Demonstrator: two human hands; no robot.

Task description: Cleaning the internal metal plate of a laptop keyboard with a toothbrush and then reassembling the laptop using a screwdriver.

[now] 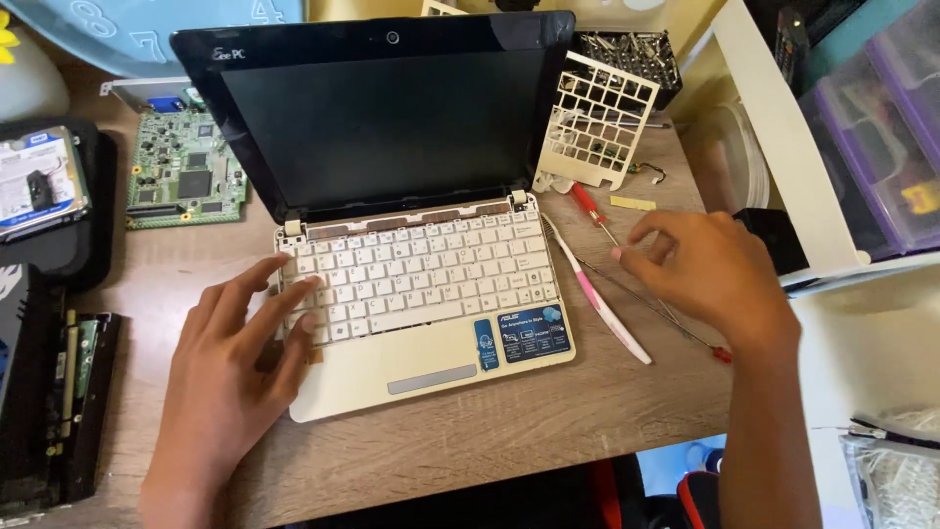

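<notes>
Your netbook is glossy black plastic up top, matt cream plastic below; the desk looks like rough-grained wood.
</notes>
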